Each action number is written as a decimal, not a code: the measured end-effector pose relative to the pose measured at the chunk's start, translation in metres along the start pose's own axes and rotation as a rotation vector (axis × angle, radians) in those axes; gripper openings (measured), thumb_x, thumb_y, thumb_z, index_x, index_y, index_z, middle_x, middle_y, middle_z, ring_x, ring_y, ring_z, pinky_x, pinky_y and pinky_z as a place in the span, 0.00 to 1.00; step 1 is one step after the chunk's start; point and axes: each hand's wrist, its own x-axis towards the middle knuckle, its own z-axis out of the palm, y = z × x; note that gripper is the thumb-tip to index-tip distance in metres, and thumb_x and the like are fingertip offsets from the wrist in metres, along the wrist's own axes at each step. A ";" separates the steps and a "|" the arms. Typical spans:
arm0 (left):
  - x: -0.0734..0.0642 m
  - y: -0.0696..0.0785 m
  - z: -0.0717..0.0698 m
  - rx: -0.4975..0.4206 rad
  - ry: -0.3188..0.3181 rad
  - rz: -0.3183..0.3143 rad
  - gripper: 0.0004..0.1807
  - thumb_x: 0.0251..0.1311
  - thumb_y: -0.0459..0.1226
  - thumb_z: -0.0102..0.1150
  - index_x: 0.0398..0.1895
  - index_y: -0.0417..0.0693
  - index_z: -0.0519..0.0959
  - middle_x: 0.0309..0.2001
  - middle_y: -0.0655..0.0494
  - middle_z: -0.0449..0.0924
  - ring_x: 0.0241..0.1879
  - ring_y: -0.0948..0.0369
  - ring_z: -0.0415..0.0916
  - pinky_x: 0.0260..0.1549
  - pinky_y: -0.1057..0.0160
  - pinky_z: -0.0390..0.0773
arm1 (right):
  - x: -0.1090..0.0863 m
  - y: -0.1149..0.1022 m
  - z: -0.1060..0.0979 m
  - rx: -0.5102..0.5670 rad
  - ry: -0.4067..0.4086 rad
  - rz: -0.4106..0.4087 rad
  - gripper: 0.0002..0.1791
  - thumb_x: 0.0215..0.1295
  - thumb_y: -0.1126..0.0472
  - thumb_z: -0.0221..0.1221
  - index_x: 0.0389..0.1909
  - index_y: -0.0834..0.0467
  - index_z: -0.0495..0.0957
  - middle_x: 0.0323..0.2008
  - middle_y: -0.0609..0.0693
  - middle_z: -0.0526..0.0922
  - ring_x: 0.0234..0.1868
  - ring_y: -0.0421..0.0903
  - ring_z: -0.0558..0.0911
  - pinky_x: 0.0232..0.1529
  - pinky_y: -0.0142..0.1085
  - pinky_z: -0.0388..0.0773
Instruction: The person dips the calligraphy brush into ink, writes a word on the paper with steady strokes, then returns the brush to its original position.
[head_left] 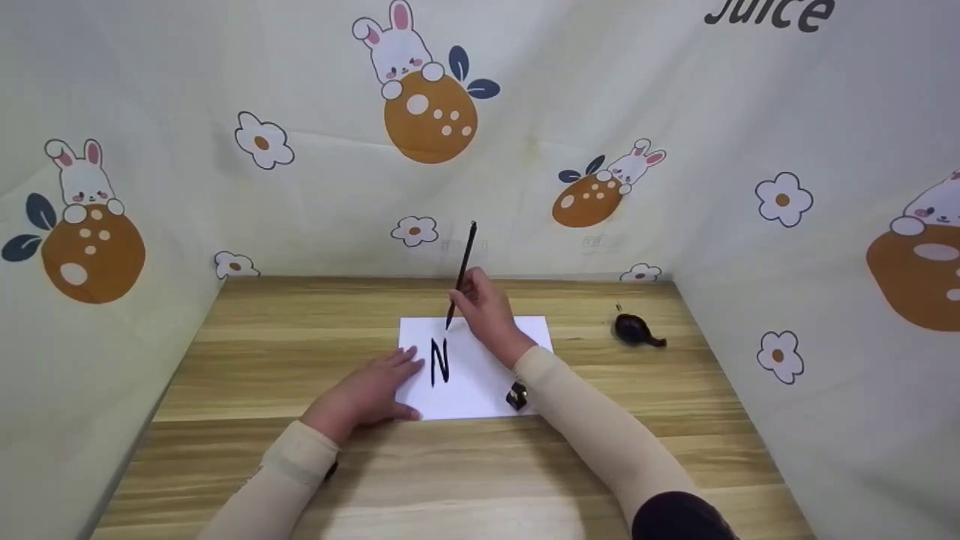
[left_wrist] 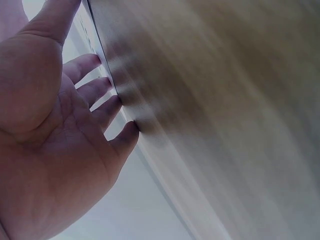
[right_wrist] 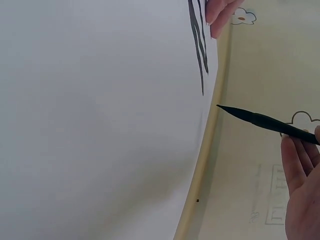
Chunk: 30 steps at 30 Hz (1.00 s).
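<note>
My right hand [head_left: 486,311] pinches a slim black writing brush [head_left: 463,266] near its lower part, the handle slanting upward. In the right wrist view, the pointed tip of the brush [right_wrist: 250,116] is apart from the paper surface. A white sheet of paper [head_left: 480,390] lies on the table under both hands. On it, a black letter N [head_left: 440,363] stands left of the middle, just below the brush tip in the head view. My left hand [head_left: 371,390] rests with spread fingers over the paper's left edge; its fingertips [left_wrist: 102,85] show along that edge in the left wrist view.
A black, rounded object with a tapered end [head_left: 632,330] lies on the wooden table [head_left: 285,315] to the right of the paper. A small black device [head_left: 517,396] shows beside the right sleeve. Printed cloth walls [head_left: 315,202] enclose the table's back and sides.
</note>
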 end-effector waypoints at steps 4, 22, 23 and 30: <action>0.000 0.001 -0.001 0.006 -0.005 -0.003 0.54 0.64 0.56 0.79 0.85 0.39 0.66 0.87 0.38 0.55 0.85 0.36 0.53 0.80 0.29 0.57 | -0.003 -0.002 -0.004 0.014 0.003 -0.029 0.08 0.80 0.61 0.67 0.51 0.57 0.78 0.42 0.49 0.88 0.43 0.42 0.88 0.47 0.38 0.89; 0.002 0.000 0.001 -0.004 -0.003 -0.008 0.53 0.64 0.56 0.79 0.85 0.39 0.67 0.87 0.38 0.55 0.85 0.36 0.53 0.81 0.31 0.57 | -0.019 -0.003 -0.007 -0.012 -0.019 -0.047 0.07 0.80 0.64 0.66 0.51 0.61 0.79 0.40 0.48 0.88 0.42 0.43 0.88 0.46 0.36 0.90; 0.002 0.000 0.001 -0.004 -0.003 -0.009 0.53 0.64 0.56 0.79 0.85 0.40 0.67 0.87 0.38 0.55 0.85 0.36 0.53 0.81 0.31 0.57 | -0.019 -0.004 -0.007 -0.019 -0.021 -0.042 0.07 0.80 0.64 0.66 0.51 0.60 0.79 0.40 0.47 0.88 0.42 0.42 0.88 0.45 0.36 0.89; 0.002 0.000 0.000 -0.006 -0.005 -0.017 0.53 0.64 0.56 0.79 0.85 0.41 0.66 0.88 0.39 0.55 0.85 0.36 0.52 0.81 0.32 0.55 | -0.021 -0.005 -0.006 -0.039 -0.030 -0.036 0.10 0.81 0.62 0.66 0.52 0.65 0.79 0.40 0.47 0.88 0.41 0.42 0.88 0.45 0.36 0.89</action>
